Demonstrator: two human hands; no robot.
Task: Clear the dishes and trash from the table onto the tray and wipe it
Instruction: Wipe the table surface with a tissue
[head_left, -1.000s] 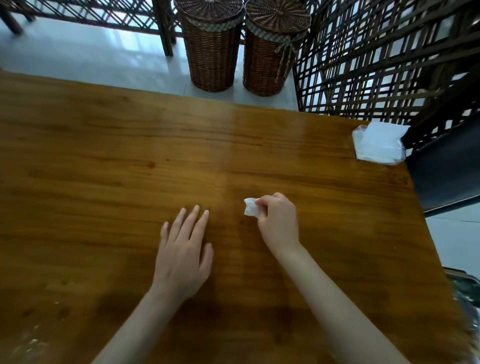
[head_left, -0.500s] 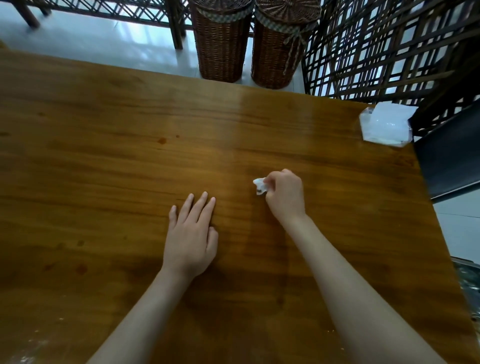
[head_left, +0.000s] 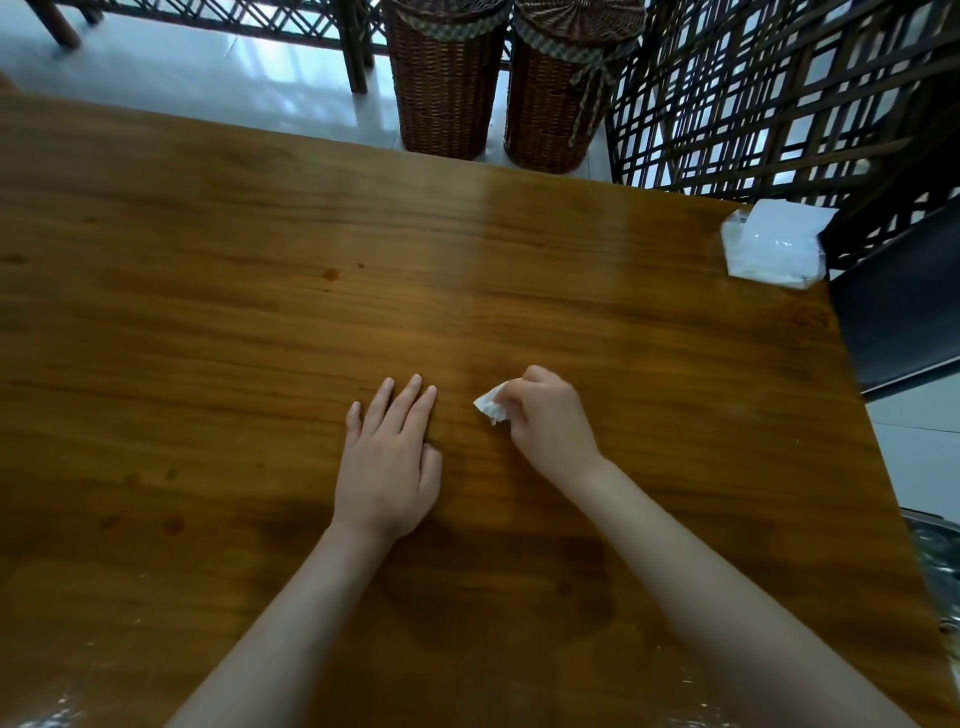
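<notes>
A wooden table (head_left: 208, 322) fills the view. My right hand (head_left: 548, 421) grips a small crumpled white tissue (head_left: 491, 408) and holds it against the tabletop near the middle. My left hand (head_left: 389, 462) lies flat on the wood just left of it, fingers straight and together. A few dark spots (head_left: 330, 274) mark the surface farther back. The metal rim of a tray (head_left: 935, 551) shows at the right edge, below the table.
A clear pack of white tissues (head_left: 774, 249) sits at the table's far right corner. Two tall wicker baskets (head_left: 447, 83) stand on the floor beyond the far edge, beside a dark lattice screen (head_left: 779, 104). A dark chair seat (head_left: 898, 317) is at the right.
My right hand with the tissue has slid back and forth over the middle of the table, now pulled a little nearer to me. My left hand stayed flat in place.
</notes>
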